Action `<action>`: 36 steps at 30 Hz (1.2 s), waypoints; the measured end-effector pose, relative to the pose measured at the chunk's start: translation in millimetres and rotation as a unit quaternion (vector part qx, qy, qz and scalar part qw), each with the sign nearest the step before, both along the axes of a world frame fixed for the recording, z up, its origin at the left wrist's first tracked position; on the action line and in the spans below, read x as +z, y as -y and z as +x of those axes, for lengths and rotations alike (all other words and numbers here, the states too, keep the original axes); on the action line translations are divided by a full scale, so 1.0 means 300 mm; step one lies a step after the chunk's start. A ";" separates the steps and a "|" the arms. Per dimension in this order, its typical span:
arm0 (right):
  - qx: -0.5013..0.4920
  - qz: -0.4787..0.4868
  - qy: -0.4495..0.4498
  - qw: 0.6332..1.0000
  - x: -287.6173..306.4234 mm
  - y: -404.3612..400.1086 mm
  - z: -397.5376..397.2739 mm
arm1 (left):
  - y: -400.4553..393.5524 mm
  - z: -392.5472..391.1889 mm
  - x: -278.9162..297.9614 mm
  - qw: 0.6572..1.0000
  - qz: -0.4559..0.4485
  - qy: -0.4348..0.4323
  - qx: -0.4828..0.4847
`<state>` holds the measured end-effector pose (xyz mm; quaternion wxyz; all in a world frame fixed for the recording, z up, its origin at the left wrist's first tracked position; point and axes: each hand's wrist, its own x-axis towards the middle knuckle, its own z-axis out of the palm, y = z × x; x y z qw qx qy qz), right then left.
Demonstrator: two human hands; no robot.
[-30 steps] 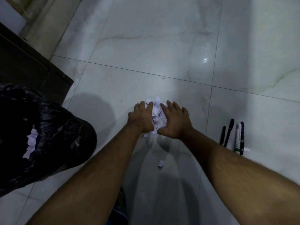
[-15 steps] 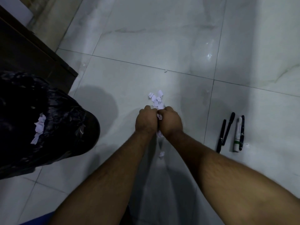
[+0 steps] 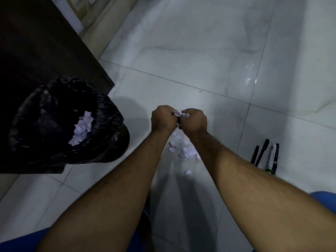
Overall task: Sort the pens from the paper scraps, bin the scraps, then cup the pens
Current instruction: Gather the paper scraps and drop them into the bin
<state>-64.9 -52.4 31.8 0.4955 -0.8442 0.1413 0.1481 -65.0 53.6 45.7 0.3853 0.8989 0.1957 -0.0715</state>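
My left hand [image 3: 162,119] and my right hand [image 3: 193,120] are pressed together above the floor, both closed around a bunch of white paper scraps [image 3: 179,113] that peeks out between the fingers. More loose scraps [image 3: 185,150] lie on the tile under my wrists, with one small piece [image 3: 188,172] nearer to me. Several pens [image 3: 265,155] lie side by side on the floor to the right. The bin with a black bag [image 3: 60,124] stands to the left and holds white scraps [image 3: 82,128].
A dark wooden furniture edge [image 3: 54,42] runs along the upper left behind the bin. The floor is glossy white marble tile [image 3: 200,51]. My blue-clad knees [image 3: 325,200] show at the bottom corners. No cup is in view.
My hands closed on the pile, gathered scraps between them and lifted off the floor. Some scraps stayed on or dropped to the tile. The view swung so the bin sits closer.
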 end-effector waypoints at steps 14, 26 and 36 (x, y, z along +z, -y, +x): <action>0.149 0.094 0.096 0.980 0.623 -0.559 -0.011 | -0.534 -0.125 0.661 0.968 0.040 0.107 0.221; 0.326 -0.071 0.129 0.934 0.557 -0.693 -0.078 | -0.695 -0.275 0.487 0.958 0.089 -0.013 0.274; 0.115 0.077 0.107 0.985 0.545 -0.371 -0.058 | -0.344 -0.147 0.604 0.974 0.041 0.116 0.188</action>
